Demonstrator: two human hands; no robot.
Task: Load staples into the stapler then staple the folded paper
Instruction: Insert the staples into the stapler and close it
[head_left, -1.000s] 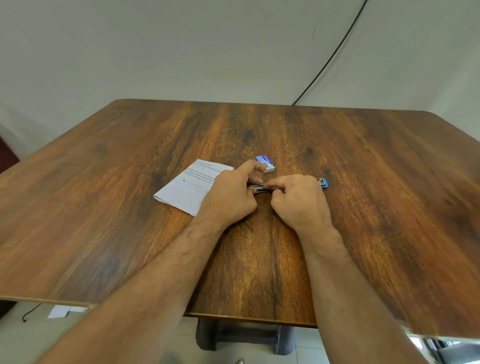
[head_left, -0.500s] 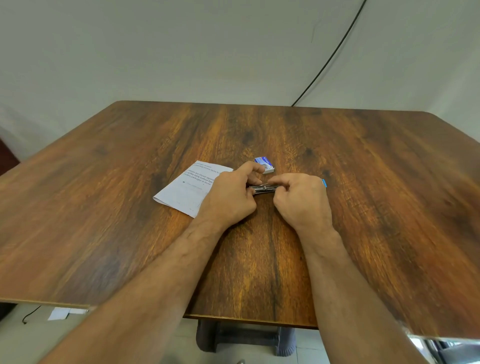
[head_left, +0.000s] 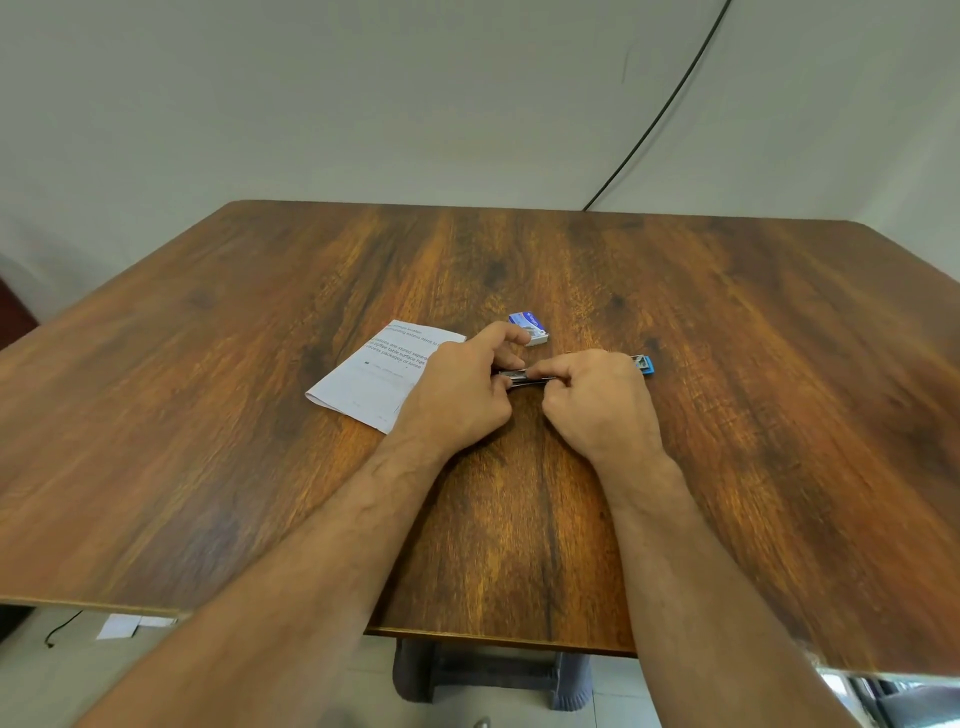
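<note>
On the brown wood-grain table (head_left: 675, 467), both hands meet over a slim metal stapler with a blue plastic end (head_left: 645, 363), which lies low near the middle of the tabletop. The left hand (head_left: 460, 392) curls its fingers around the stapler's left end; the right hand (head_left: 602, 397) pinches its shiny middle. A small blue-and-white staple box (head_left: 529, 328) sits just behind the left hand, and the folded white printed paper (head_left: 374, 376) lies partly under that hand.
</note>
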